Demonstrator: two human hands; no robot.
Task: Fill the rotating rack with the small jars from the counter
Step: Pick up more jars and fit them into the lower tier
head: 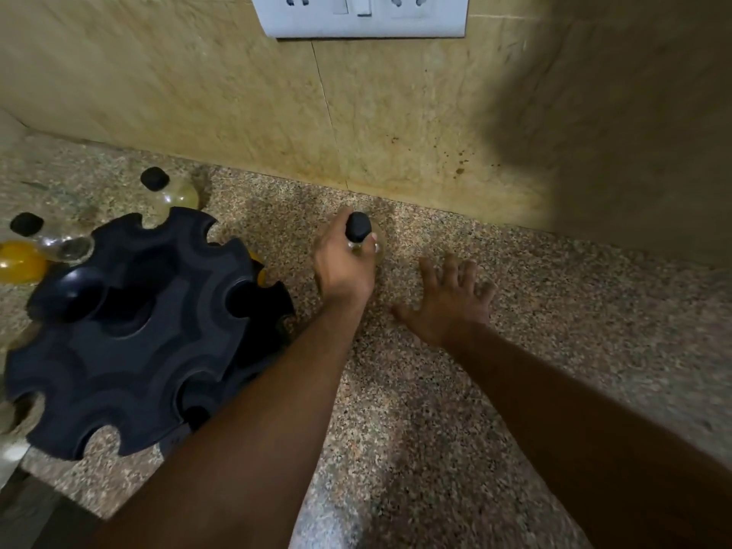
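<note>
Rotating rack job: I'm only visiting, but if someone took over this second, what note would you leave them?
Hands: the left hand grips a black-lidded jar near the wall, right of the rack. The right hand is open, fingers spread over the counter.
Still outside the rack: a clear jar behind it, a second clear jar and a yellow jar at its left.
Done: little; most slots in view are empty.
Left: seat the held jar, then the others.

head-worn view, looking steeply down, close over counter point(435, 390), facing wall point(396, 112)
</note>
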